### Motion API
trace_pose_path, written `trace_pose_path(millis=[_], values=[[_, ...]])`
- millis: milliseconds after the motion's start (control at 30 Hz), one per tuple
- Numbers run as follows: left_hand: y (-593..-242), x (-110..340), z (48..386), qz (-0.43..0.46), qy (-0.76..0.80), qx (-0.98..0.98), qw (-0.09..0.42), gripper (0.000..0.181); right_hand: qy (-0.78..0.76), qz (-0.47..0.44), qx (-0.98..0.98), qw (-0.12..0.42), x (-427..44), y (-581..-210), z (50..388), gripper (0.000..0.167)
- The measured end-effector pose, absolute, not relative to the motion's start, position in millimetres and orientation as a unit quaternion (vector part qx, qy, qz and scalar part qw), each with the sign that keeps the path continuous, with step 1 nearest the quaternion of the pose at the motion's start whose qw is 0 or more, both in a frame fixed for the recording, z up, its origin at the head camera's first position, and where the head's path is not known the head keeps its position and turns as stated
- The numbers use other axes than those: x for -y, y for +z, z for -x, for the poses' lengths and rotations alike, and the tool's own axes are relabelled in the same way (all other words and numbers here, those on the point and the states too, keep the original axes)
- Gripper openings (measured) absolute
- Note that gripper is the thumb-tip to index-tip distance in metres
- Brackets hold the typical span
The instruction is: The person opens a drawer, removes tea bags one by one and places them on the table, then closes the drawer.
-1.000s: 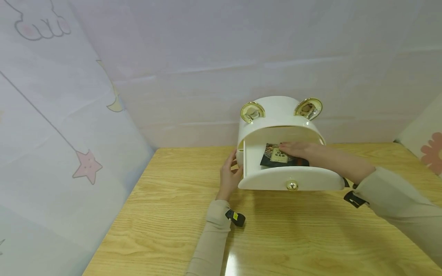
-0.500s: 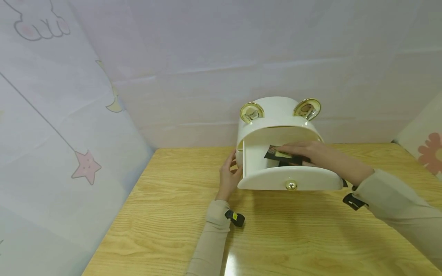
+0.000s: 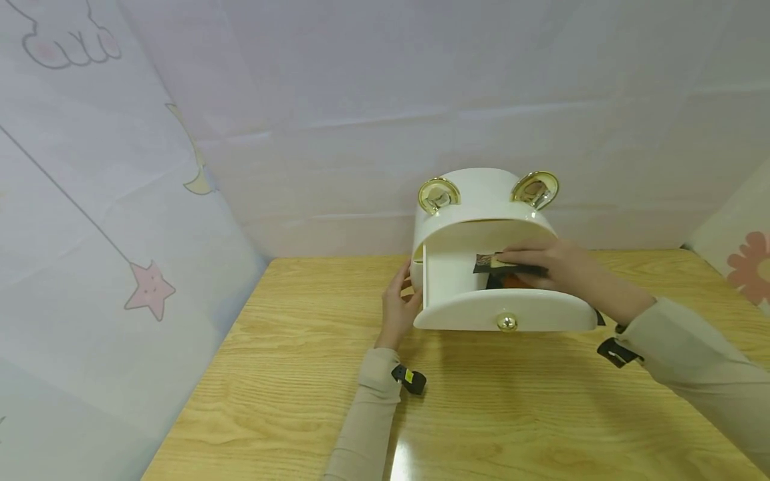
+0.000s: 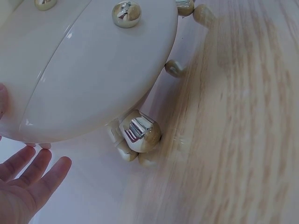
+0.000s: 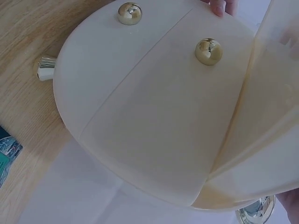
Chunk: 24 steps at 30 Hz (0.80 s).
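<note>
A white rounded cabinet [image 3: 478, 190] with gold ears stands on the table, its top drawer [image 3: 463, 312] pulled out. Over that drawer my right hand [image 3: 550, 264] pinches a dark tea sachet [image 3: 484, 263], thumb below and fingers on top; it tilts nearly edge-on. Under it shows another dark packet [image 3: 495, 281] with some red beside it, partly hidden by the hand. My left hand [image 3: 400, 310] rests against the cabinet's left side. In the left wrist view, the left hand's fingers [image 4: 53, 179] lie extended along its edge, a thumb tip on the front.
Lower drawer fronts with gold knobs [image 4: 126, 14] and round gold feet [image 4: 140, 133] show in the wrist views. A blue-teal packet [image 5: 8, 154] lies on the wooden table [image 3: 289, 374] at the right wrist view's edge. A pale printed cloth [image 3: 337, 153] hangs behind.
The sachet, earlier lying flat under my right hand, is now pinched, tilted and shifted slightly right, uncovering the packet below. The left hand and cabinet stay put.
</note>
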<state>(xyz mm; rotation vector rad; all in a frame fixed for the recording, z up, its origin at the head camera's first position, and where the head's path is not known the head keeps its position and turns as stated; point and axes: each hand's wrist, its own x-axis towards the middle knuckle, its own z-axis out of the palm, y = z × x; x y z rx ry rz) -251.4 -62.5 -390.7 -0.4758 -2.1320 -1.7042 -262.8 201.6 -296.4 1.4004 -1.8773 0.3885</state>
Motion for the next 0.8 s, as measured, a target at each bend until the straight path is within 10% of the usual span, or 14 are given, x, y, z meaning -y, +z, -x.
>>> trace_pose_path(millis=[800], values=[[-392, 62, 252, 0.172, -0.607, 0.753, 0.187, 0.052, 0.127, -0.468, 0.76, 0.433, -215, -281, 239, 0.057]])
